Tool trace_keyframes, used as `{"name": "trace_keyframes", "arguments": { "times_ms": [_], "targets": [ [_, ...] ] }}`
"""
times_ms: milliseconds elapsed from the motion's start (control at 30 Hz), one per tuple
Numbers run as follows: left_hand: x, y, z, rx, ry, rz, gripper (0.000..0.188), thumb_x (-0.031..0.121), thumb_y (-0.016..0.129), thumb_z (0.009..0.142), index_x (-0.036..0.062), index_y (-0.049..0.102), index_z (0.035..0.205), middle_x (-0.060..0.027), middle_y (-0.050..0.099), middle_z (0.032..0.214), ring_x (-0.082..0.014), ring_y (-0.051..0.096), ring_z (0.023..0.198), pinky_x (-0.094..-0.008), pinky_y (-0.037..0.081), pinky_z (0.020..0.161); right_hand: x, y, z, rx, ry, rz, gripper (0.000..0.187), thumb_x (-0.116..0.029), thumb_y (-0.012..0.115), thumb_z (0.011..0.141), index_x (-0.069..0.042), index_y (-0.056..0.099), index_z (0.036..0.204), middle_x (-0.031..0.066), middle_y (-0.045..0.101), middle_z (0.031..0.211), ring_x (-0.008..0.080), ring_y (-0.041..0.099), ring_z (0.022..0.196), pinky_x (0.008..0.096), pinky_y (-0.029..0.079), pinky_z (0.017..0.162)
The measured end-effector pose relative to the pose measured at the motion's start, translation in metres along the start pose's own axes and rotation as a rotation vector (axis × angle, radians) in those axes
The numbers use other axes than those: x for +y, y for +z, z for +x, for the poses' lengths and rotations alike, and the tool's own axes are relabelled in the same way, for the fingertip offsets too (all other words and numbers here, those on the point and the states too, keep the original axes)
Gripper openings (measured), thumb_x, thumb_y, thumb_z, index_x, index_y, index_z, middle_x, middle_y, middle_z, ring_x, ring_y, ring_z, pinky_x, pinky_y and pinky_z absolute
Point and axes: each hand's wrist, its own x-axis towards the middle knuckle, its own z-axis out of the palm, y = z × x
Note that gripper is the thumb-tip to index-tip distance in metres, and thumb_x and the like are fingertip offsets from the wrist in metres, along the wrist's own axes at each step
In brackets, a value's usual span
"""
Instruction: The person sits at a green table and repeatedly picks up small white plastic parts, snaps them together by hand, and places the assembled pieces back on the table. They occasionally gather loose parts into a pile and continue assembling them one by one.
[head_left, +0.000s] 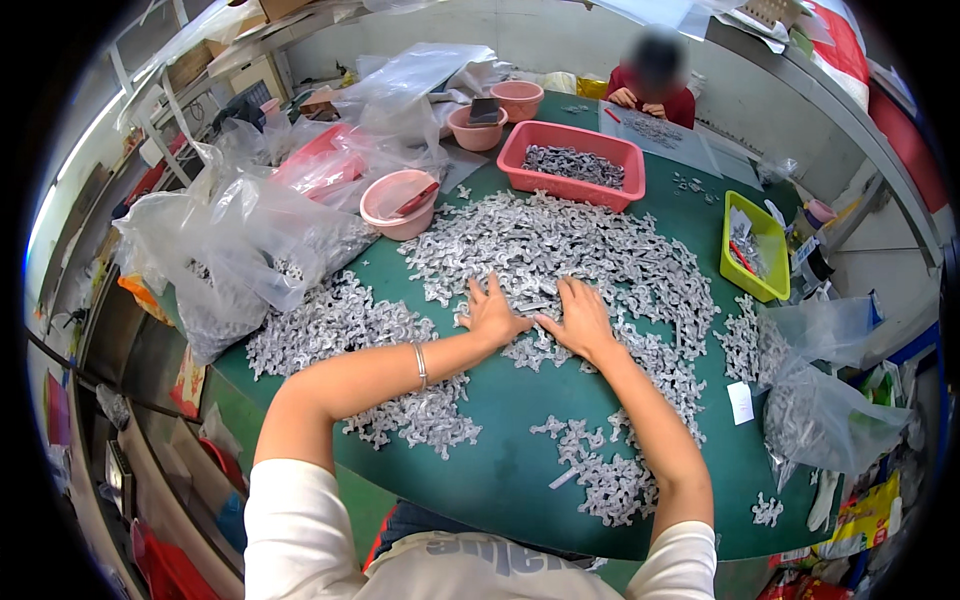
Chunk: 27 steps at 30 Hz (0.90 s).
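A broad heap of small silvery-grey metal parts (560,235) covers the middle of the green table (460,500). Both my hands rest at its near edge, thumbs almost meeting. My left hand (492,315) lies palm down with fingers spread over the parts; a silver bangle (420,367) circles that wrist. My right hand (583,320) is likewise flat, its fingers stretched forward onto the heap. A few parts lie between the two hands. Under and beside my left forearm spreads another pile of parts (340,325), and a smaller pile (610,480) lies by my right forearm.
Clear plastic bags of parts (240,260) crowd the left. A pink bowl (400,225), a pink tub (570,135) and a yellow-green basket (755,245) stand around the heap. At right are a white paper slip (740,402) and another bag (825,415). Opposite sits a person (655,85).
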Motion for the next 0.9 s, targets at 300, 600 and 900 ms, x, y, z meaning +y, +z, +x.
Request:
{"name": "trace_keyframes", "arguments": {
  "times_ms": [300,600,900],
  "targets": [
    [0.003,0.01,-0.007,0.038,0.027,0.025,0.109,0.029,0.078,0.055,0.0057,0.01,0.136,-0.0137,0.015,0.14,-0.0358,0.028,0.123,-0.0556,0.028,0.094,-0.006,-0.003,-0.013,-0.035,0.148,0.023,0.064,-0.041,0.066,0.067,-0.005,0.046,0.117,0.0186,0.042,0.121,0.0328,0.043,0.109,0.0402,0.029,0.093],
    [0.006,0.01,-0.051,-0.107,0.273,0.05,0.085,0.017,0.074,0.06,0.0061,0.028,0.13,-0.0138,0.002,0.143,-0.0375,0.031,0.12,-0.0544,0.03,0.093,-0.01,-0.025,-0.056,-0.061,0.087,0.198,0.056,-0.029,0.069,0.066,-0.012,0.048,0.115,0.0152,0.045,0.116,0.0341,0.046,0.1,0.04,0.037,0.086],
    [-0.004,0.033,-0.102,-0.392,0.775,-0.005,0.068,0.012,0.063,0.071,-0.0054,0.028,0.127,-0.0248,0.027,0.133,-0.0356,0.027,0.124,-0.0366,0.025,0.103,-0.034,-0.082,-0.12,-0.31,-0.081,0.257,0.059,-0.021,0.068,0.068,-0.009,0.043,0.12,0.0138,0.038,0.128,0.0329,0.043,0.108,0.0382,0.034,0.092]
  ]
}}
